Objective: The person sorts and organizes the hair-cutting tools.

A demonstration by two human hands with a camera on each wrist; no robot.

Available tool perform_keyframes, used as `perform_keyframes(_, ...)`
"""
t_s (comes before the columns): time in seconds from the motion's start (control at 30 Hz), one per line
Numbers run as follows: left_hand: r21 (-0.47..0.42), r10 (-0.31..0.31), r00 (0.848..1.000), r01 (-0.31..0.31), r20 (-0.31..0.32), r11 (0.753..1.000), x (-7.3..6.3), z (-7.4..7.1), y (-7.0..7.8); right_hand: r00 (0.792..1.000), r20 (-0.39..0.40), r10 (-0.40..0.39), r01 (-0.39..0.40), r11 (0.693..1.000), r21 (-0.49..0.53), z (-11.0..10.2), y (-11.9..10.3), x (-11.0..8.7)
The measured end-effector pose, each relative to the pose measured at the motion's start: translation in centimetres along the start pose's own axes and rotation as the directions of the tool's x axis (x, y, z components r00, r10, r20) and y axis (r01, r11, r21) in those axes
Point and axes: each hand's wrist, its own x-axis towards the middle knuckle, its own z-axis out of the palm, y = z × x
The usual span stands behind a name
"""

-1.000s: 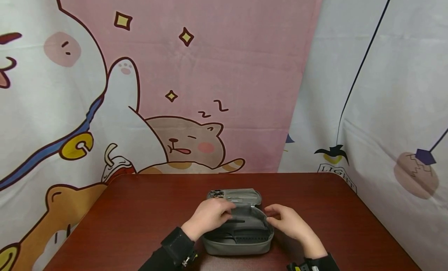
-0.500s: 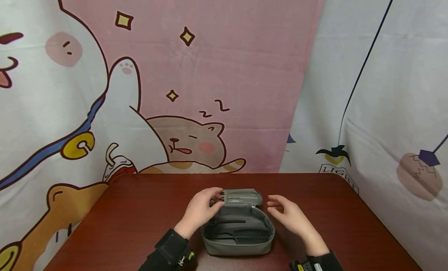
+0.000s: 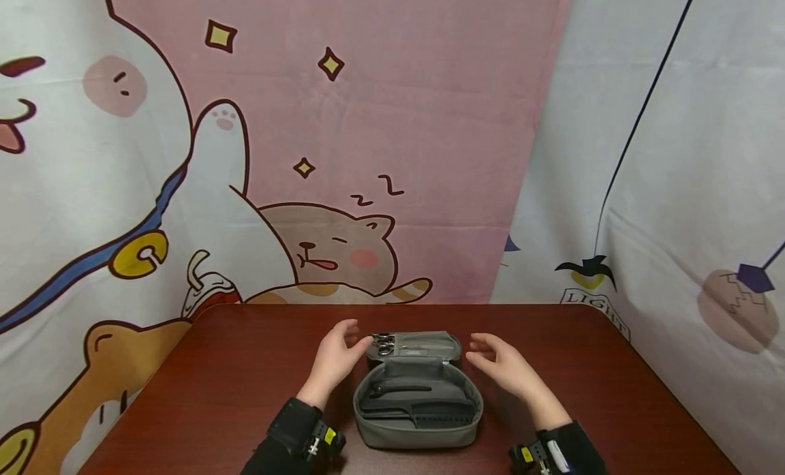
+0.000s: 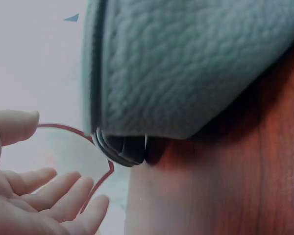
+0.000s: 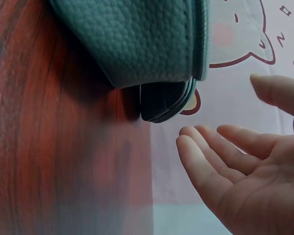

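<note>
A grey-green zip case point(image 3: 418, 439) lies unzipped on the table, its lid point(image 3: 426, 343) folded back away from me. Inside it are a black comb point(image 3: 443, 414) and, behind that, a slim dark item point(image 3: 401, 389), perhaps a hair clip. Metal scissors point(image 3: 384, 344) show their handles at the lid's left end. My left hand point(image 3: 333, 362) hovers left of the lid, thumb near the scissors, holding nothing; in the left wrist view its fingers point(image 4: 56, 196) are loosely bent. On the other side, my right hand point(image 3: 505, 369) is apart from the case, fingers point(image 5: 201, 164) relaxed.
The dark red-brown table point(image 3: 257, 352) extends around the case on both sides. Behind it hangs a cartoon-printed cloth point(image 3: 429, 155), meeting a pale cloth point(image 3: 674, 155) at the right. Black bands with devices point(image 3: 325, 437) are on both wrists.
My left hand has moved from over the case, past the scissors, to the left of the lid. My right hand has shifted slightly farther back. The case has stayed put.
</note>
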Motion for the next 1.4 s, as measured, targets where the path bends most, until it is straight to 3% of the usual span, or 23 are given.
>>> perform_keyframes(0.13,-0.097,-0.135,0.99,0.139,0.041,0.986,0.2,-0.1,-0.6,1.0,0.018,0.017,-0.018,0.999,0.04,0.1,0.4,0.4)
perform_keyframes(0.23,-0.176,-0.219,0.972,0.23,0.081,0.957,0.3,0.1,-1.1,0.998,0.042,0.047,-0.051,0.994,0.097,0.2,0.7,0.8)
perform_keyframes(0.4,-0.348,-0.312,0.934,0.355,0.176,0.868,0.5,0.4,-1.6,0.99,0.089,0.106,-0.12,0.977,0.175,0.6,1.3,1.3)
perform_keyframes(0.53,-0.391,-0.352,0.906,0.42,0.236,0.819,0.7,0.7,-2.0,0.983,0.122,0.137,-0.161,0.963,0.215,0.8,1.7,1.8)
perform_keyframes(0.67,-0.405,-0.365,0.889,0.452,0.276,0.795,1.0,1.0,-2.3,0.975,0.145,0.167,-0.198,0.953,0.229,1.0,2.1,2.3)
perform_keyframes(0.9,-0.469,-0.361,0.883,0.467,0.301,0.75,1.5,1.2,-2.6,0.964,0.185,0.191,-0.238,0.928,0.286,1.3,2.7,3.1)
perform_keyframes(1.2,-0.486,-0.364,0.863,0.499,0.35,0.718,1.6,1.6,-2.7,0.955,0.275,0.113,-0.217,0.898,0.382,1.6,3.3,3.6)
perform_keyframes(1.4,-0.515,-0.36,0.871,0.489,0.335,0.703,1.7,1.7,-2.9,0.953,0.293,0.074,-0.199,0.883,0.424,1.6,3.3,3.9)
